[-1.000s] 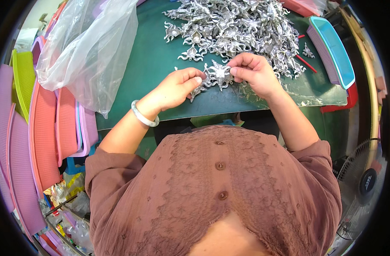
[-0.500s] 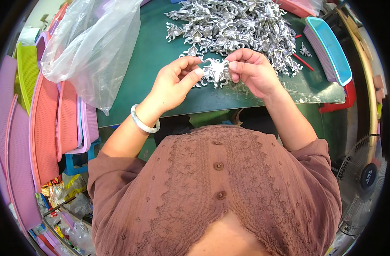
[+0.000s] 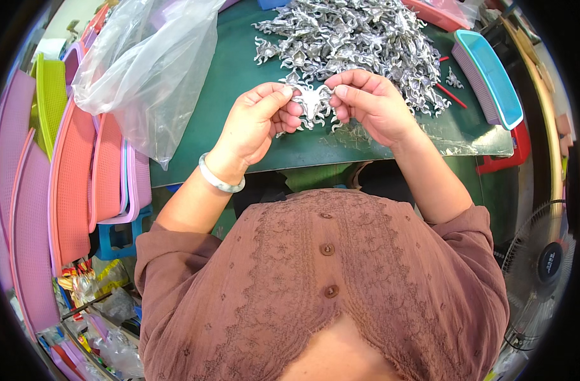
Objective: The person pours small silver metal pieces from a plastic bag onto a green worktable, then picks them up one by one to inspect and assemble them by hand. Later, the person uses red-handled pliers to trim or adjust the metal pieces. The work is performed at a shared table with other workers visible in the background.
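A big clear plastic bag lies crumpled on the green table at the upper left, its lower end hanging over the table's front edge beside the stacked pink trays. Down at the lower left, below the trays, sit a few small crinkled packets in yellow, red and clear wrap, too small to tell apart further. No labels, signs or screens show.
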A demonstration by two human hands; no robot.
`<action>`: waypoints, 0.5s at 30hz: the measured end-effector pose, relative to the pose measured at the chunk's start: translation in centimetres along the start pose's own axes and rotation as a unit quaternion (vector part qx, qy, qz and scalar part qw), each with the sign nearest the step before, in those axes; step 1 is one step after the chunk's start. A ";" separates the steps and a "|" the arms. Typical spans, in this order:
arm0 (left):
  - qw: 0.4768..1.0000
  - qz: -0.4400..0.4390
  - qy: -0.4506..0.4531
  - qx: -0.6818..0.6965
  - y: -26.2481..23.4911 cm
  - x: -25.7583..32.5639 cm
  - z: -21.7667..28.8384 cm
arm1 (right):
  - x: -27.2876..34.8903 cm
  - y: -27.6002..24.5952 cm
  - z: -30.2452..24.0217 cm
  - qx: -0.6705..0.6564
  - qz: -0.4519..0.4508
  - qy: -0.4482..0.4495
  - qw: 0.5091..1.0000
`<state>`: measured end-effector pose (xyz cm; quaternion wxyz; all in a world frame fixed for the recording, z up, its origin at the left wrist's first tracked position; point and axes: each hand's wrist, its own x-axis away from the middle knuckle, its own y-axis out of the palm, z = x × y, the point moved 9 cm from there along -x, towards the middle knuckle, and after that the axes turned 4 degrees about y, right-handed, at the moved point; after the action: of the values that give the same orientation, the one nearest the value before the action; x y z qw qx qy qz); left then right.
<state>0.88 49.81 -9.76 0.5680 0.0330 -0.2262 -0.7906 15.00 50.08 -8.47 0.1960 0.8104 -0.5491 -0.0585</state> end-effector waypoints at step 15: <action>0.995 -0.003 -0.030 0.092 -0.8 -0.1 -0.7 | -1.3 0.7 1.0 -0.026 0.002 0.027 0.999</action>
<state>0.41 49.86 -10.77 0.5536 0.0626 -0.3149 -0.7684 13.59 50.82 -9.30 0.2320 0.8049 -0.5439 -0.0504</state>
